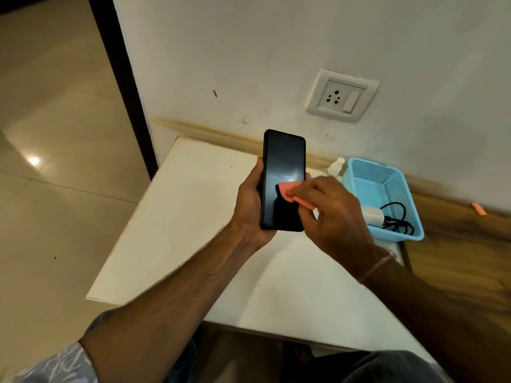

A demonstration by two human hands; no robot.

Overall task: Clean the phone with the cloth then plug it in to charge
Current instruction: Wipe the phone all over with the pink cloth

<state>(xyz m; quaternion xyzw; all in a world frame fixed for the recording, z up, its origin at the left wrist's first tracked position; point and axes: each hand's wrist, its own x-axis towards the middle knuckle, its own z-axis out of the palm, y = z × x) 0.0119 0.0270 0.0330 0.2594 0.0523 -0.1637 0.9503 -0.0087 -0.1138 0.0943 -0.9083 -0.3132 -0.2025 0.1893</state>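
Observation:
A black phone (pixel 282 167) with a dark screen is held upright above the white table (pixel 177 217). My left hand (pixel 250 205) grips it from behind and along its left edge. My right hand (pixel 331 214) pinches a small pink cloth (pixel 290 193) and presses it on the lower right part of the screen. A white charger brick (pixel 372 215) with a coiled black cable (pixel 398 219) lies in the light blue basket (pixel 356 172) at the right. A white wall socket (pixel 343 96) with a switch sits on the wall above the table.
A small white spray bottle (pixel 336 165) stands just left of the basket, partly behind my right hand. Wood-grain surface runs along the right side, with a small orange piece (pixel 478 209) on it. Tiled floor lies to the left beyond the table edge.

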